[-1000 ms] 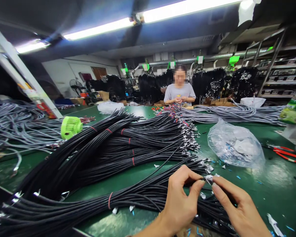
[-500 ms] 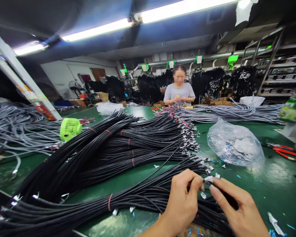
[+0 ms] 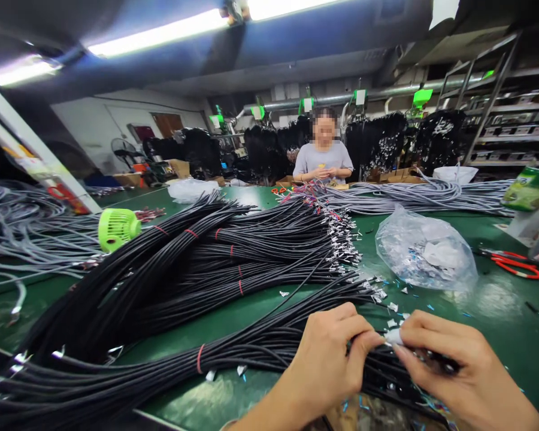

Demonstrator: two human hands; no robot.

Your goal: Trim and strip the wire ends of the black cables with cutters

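My left hand (image 3: 335, 353) is closed in a pinch on the end of a black cable, which its fingers mostly hide. A white foil-like wrap (image 3: 393, 337) is at that end, pinched between the thumb and forefinger of my right hand (image 3: 453, 356). The two sets of fingertips nearly meet. Under and beside both hands runs a bundle of black cables (image 3: 157, 383), tied with a red band (image 3: 200, 359). Small white scraps (image 3: 392, 307) lie by the cable ends just beyond my fingers.
More banded black cables (image 3: 269, 239) lie beyond, their stripped ends to the right. A clear plastic bag (image 3: 424, 254) of scraps, red-handled scissors (image 3: 516, 263) and a green fan (image 3: 118, 229) rest on the green table (image 3: 489, 329). Across it sits a person (image 3: 324, 157) near grey cables (image 3: 413, 197).
Both hands have shifted slightly right. My right hand has turned and closed more tightly around the white wrap. The view has tipped down a little.
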